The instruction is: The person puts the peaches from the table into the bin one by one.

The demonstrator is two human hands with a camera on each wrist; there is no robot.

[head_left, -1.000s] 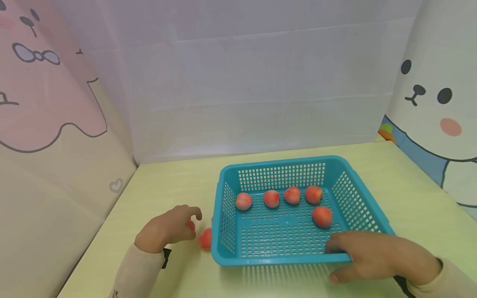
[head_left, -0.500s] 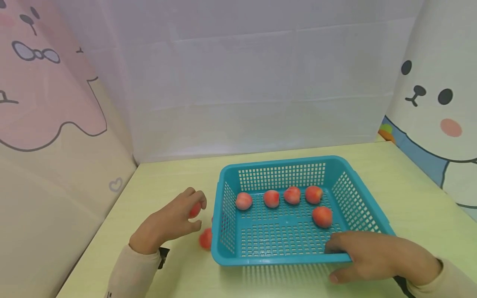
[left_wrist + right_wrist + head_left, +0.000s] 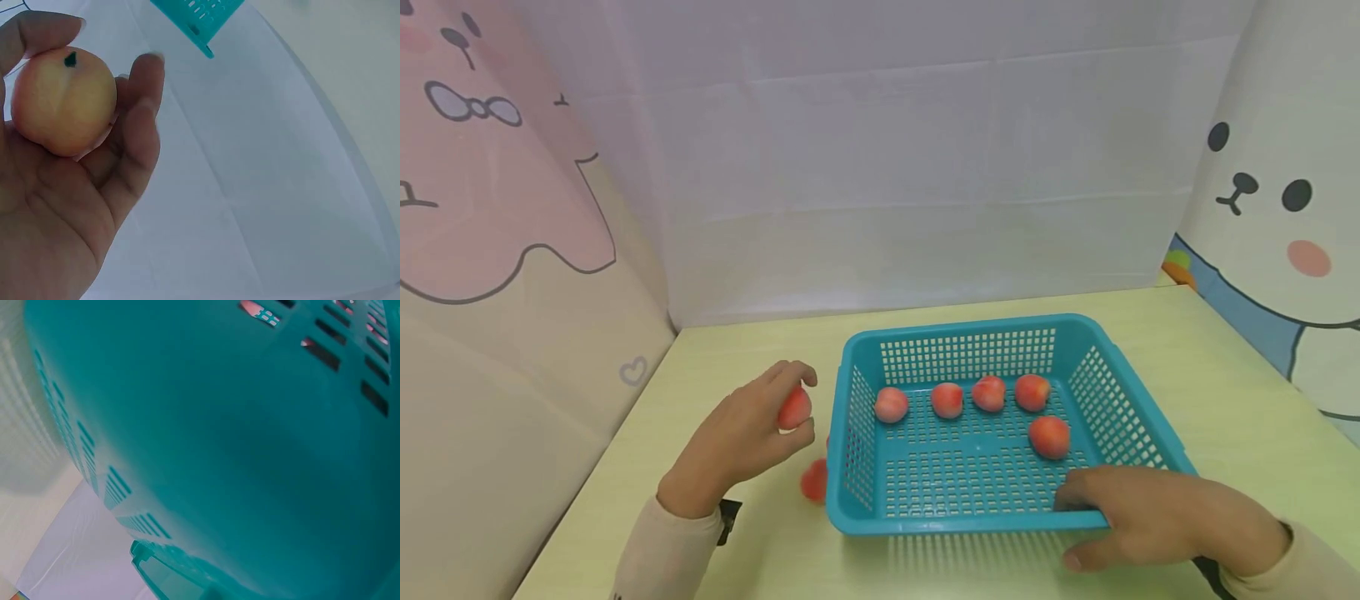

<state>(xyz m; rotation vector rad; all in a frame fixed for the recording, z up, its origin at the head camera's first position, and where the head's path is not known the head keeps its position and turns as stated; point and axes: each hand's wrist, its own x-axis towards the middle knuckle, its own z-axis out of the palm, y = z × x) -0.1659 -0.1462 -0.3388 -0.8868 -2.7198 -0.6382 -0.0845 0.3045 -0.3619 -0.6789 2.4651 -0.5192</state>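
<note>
A red-and-yellow peach (image 3: 794, 408) is held in my left hand (image 3: 737, 437), off the left side of the teal basket (image 3: 977, 525). In the left wrist view, the fingers and thumb curl round the peach (image 3: 65, 103), which has a small dark green mark on top. My right hand (image 3: 1172, 512) grips the basket's near right rim, fingers inside and thumb outside. Teal plastic (image 3: 187, 425) fills most of the right wrist view; the right hand itself is out of that frame. Several peaches (image 3: 1049, 437) lie apart on the basket's floor.
Another peach (image 3: 814, 481) is on the yellow-green table (image 3: 752, 358) against the basket's left side, partly hidden by it. A bit of red shows just above it. A white cloth (image 3: 910, 183) hangs behind the table, with printed cartoon cloths on both sides.
My left hand has risen and moved slightly farther from me with the peach, which shows more clearly between its fingers. The right hand and basket have stayed put.
</note>
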